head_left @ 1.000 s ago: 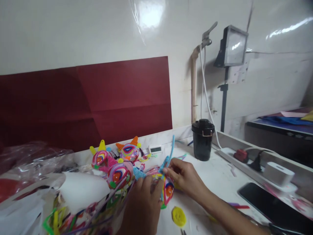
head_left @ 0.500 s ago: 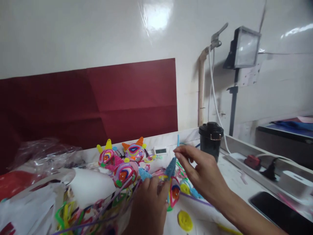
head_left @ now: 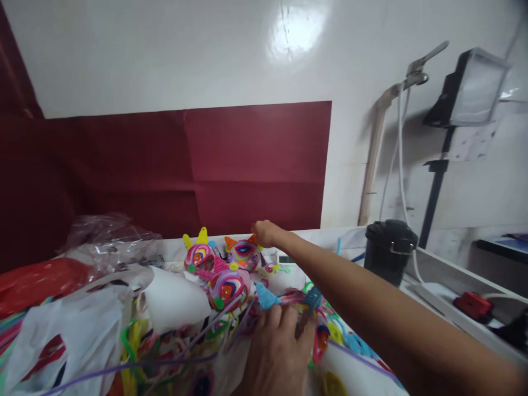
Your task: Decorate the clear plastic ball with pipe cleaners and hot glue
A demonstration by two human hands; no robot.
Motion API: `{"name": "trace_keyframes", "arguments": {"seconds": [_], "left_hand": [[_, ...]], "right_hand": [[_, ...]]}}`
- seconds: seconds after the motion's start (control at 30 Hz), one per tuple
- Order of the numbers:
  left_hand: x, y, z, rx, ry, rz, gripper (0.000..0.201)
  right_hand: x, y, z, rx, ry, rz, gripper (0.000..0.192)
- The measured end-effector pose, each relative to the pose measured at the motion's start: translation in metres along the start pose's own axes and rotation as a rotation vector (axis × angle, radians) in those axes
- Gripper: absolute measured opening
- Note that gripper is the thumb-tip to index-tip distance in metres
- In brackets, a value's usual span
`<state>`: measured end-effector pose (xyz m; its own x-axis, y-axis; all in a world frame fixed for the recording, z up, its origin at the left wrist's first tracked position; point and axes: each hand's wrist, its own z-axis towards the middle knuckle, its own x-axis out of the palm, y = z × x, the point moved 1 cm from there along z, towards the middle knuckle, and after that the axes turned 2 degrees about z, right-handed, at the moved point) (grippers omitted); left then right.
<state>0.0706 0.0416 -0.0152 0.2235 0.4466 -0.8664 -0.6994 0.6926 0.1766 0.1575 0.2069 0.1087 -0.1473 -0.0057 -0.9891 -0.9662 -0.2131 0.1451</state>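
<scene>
My left hand (head_left: 278, 341) is curled over a colourful animal figure with blue ears, made of fuzzy pipe-cleaner-like strips. One blue ear (head_left: 267, 297) shows beyond the fingers; the hand and my right forearm hide much of the rest. Reaching far forward, my right hand (head_left: 266, 234) has its fingers closed at the ear of an orange-eared figure (head_left: 243, 254). Its fingertips are small and partly hidden. Beside that figure sit a yellow-eared one (head_left: 200, 258) and a pink, ringed one (head_left: 230, 286).
Loose strips, a white curved sheet (head_left: 175, 300), a white bag (head_left: 70, 341) and a red bag (head_left: 45, 283) crowd the left. A purple strip (head_left: 124, 368) crosses the front. On the right stand a black lidded cup (head_left: 390, 253) and a power strip (head_left: 441, 300) with plugs.
My right hand has left the blue ear and the upright light-blue strip, reaching forward and left to the orange-eared figure. My left hand stays on the blue-eared figure. The view has swung left.
</scene>
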Motion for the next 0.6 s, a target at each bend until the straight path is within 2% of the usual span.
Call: {"name": "trace_keyframes", "arguments": {"seconds": [0.1, 0.23, 0.37, 0.6], "left_hand": [[0.001, -0.001, 0.000, -0.015, -0.007, -0.014, 0.028], [0.003, 0.000, 0.003, -0.012, 0.029, -0.005, 0.028], [0.002, 0.000, 0.005, 0.013, 0.077, -0.006, 0.026], [-0.003, 0.000, 0.005, -0.007, 0.087, -0.050, 0.028]], "right_hand": [[0.014, -0.001, 0.025, 0.026, 0.022, -0.002, 0.033], [0.030, -0.007, 0.043, 0.058, 0.025, 0.022, 0.033], [0.038, -0.015, 0.049, 0.073, 0.039, 0.076, 0.033], [0.040, -0.021, 0.053, 0.081, 0.056, 0.234, 0.031]]}}
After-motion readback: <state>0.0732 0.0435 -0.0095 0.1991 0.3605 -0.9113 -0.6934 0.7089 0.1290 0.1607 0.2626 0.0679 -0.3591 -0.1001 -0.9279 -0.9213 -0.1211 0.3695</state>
